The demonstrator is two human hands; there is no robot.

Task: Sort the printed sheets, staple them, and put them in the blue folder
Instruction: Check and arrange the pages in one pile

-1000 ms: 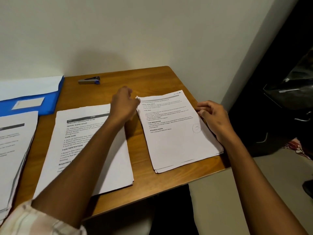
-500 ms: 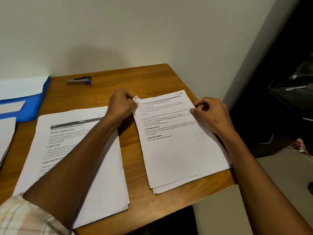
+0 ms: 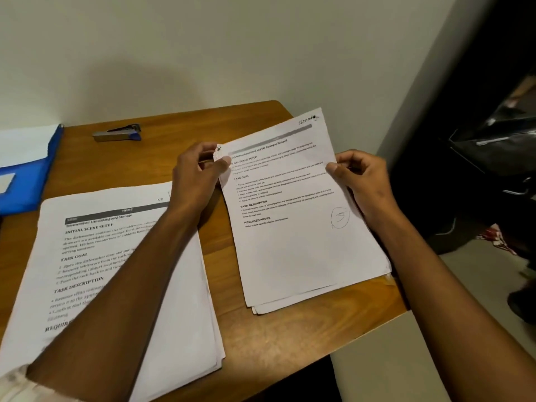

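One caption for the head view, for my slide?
Both hands pinch a paper stack on the desk.

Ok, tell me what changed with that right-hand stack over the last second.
Both hands closed on it: left hand pinches the top-left corner, right hand grips the right edge, and the right stack's far end lifted. The stapler and the left stack stayed put.

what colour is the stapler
Grey metal with a blue base end; the stapler shows best in the head view, at the table's far edge.
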